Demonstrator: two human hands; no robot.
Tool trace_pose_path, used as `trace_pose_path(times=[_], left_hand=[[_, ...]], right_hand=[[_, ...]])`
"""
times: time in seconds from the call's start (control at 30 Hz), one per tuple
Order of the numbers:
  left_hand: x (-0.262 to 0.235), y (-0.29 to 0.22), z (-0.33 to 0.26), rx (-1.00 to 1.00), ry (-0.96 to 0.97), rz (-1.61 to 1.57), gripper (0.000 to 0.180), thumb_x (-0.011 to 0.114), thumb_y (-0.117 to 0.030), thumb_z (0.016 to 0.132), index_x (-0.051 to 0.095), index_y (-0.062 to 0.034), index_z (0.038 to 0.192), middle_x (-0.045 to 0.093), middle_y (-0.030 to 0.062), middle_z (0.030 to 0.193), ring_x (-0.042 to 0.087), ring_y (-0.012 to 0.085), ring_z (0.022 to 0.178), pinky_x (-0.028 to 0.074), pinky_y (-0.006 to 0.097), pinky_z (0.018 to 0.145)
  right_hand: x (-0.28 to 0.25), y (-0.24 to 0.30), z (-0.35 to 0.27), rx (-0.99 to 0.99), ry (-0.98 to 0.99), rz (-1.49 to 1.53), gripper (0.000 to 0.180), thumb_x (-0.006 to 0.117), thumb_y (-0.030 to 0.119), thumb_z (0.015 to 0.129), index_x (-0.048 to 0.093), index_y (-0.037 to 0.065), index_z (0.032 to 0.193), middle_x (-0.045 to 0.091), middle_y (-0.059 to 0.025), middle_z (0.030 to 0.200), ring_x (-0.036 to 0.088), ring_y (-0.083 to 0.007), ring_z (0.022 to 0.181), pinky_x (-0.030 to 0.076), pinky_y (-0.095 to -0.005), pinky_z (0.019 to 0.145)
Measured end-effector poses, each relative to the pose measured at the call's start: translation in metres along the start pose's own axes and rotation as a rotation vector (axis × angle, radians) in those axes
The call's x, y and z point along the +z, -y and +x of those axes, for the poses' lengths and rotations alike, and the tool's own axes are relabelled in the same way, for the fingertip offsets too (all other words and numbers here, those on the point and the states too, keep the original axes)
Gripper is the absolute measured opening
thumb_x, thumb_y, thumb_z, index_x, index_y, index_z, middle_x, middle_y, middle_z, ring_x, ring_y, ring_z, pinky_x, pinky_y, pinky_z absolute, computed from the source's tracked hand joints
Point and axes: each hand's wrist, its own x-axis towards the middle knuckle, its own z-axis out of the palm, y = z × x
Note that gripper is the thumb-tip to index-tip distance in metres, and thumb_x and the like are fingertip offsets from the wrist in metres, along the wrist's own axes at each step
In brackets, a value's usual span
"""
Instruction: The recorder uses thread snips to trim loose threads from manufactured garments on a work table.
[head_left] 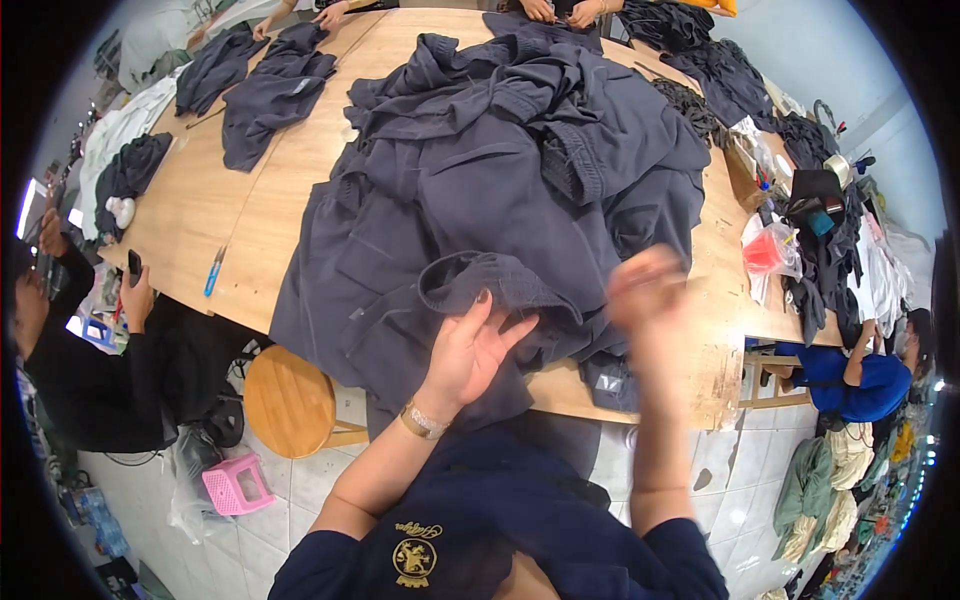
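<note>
Apparently, a dark grey, gathered cloth waistband (500,285) is touched at lower centre

By the bare left hand (468,350), its fingers parted, the waistband is met from below; whether cloth is pinched cannot be told. Right of centre, the bare right hand (650,290) is blurred, so its grip cannot be told either. The waistband could be let slip if held slackly, or confused with the heap of dark grey cloth garments (470,190), so alike in colour.

At left, a slim blue-handled cutter (215,271) is laid on the pale wooden table (250,220). Lower left, a pink plastic stool (232,485) and a round wooden stool (288,402) are seen; at far right, a person in blue (860,388).
</note>
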Motion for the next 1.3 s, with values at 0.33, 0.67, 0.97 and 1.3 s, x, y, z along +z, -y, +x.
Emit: trace_pose_path(times=[0.33, 0.67, 0.97, 1.3], left_hand=[[0.004, 0.022, 0.004, -0.111, 0.071, 0.234, 0.028, 0.04, -0.007, 0.091, 0.052, 0.001, 0.115, 0.058, 0.01, 0.111, 0.053, 0.0196, 0.106, 0.041, 0.032, 0.091], [0.004, 0.012, 0.006, -0.234, -0.097, 0.154, 0.022, 0.044, -0.01, 0.096, 0.053, -0.0027, 0.115, 0.06, 0.0087, 0.108, 0.06, 0.018, 0.097, 0.051, 0.032, 0.086], [0.018, 0.003, 0.006, -0.208, -0.157, 0.216, 0.028, 0.046, -0.01, 0.094, 0.047, -0.0026, 0.121, 0.056, 0.0104, 0.116, 0.059, 0.0252, 0.105, 0.051, 0.034, 0.084], [0.008, -0.011, 0.007, -0.207, -0.186, 0.309, 0.028, 0.05, -0.019, 0.094, 0.051, -0.0037, 0.118, 0.061, 0.0108, 0.109, 0.064, 0.0238, 0.092, 0.055, 0.029, 0.073]], right_hand=[[0.052, -0.088, -0.018, 0.013, 0.048, -0.059, 0.014, 0.058, 0.015, 0.087, 0.051, 0.003, 0.085, 0.053, -0.0118, 0.056, 0.055, -0.0244, 0.047, 0.04, -0.0314, 0.046], [0.04, -0.076, -0.026, 0.233, 0.111, 0.35, 0.008, 0.056, 0.005, 0.087, 0.055, -0.003, 0.085, 0.054, 0.0, 0.067, 0.048, -0.0023, 0.063, 0.04, -0.0202, 0.055], [0.032, -0.052, -0.037, -0.232, 0.212, -0.151, 0.01, 0.061, 0.002, 0.077, 0.06, 0.001, 0.086, 0.058, -0.004, 0.063, 0.049, -0.0099, 0.049, 0.039, -0.0218, 0.048], [0.017, -0.064, -0.017, -0.238, 0.071, -0.316, 0.021, 0.066, 0.008, 0.079, 0.055, 0.0, 0.095, 0.055, -0.0114, 0.074, 0.054, -0.0236, 0.06, 0.044, -0.0296, 0.055]])
